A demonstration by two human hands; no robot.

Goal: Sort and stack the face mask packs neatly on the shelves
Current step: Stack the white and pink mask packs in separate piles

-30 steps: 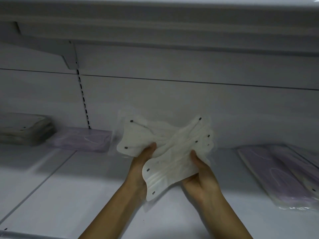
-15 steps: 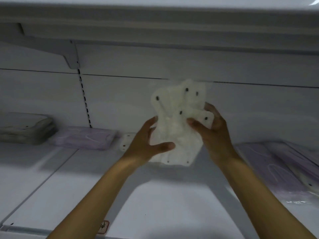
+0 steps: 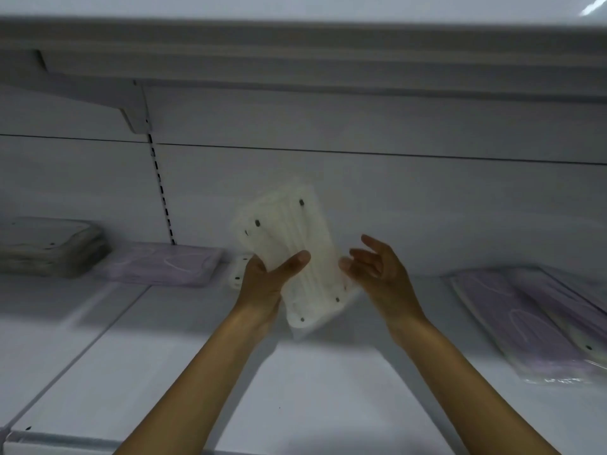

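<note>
The left hand (image 3: 269,284) holds the white mask pack (image 3: 292,254) above the shelf (image 3: 312,389), thumb curled across its front face and fingers behind, gripping the pack's lower left part so that it stands tilted, its top leaning away to the left. The right hand (image 3: 377,270) is just beside the pack's right edge, fingers spread and relaxed, holding nothing; its fingertips look to be at or almost at the plastic, though I cannot tell whether they touch.

The step in hand seems to be squaring up the pack before laying it down. To do it well, the right hand should close on the free right edge so both hands flatten the soft sleeve, with the masks inside lying even, not fanned. Then lower it flat, long side in line with the shelf's back wall. A one-handed grip on such a limp pack could let it buckle or slip.

Further back, a second small white pack (image 3: 238,272) lies on the shelf just behind the left hand, a likely place to stack like on like. To its left lies a purple mask pack (image 3: 161,264), and beyond that a grey stack (image 3: 49,246). At the right, well apart, several more purple packs (image 3: 525,323) lie overlapping and askew.
</note>
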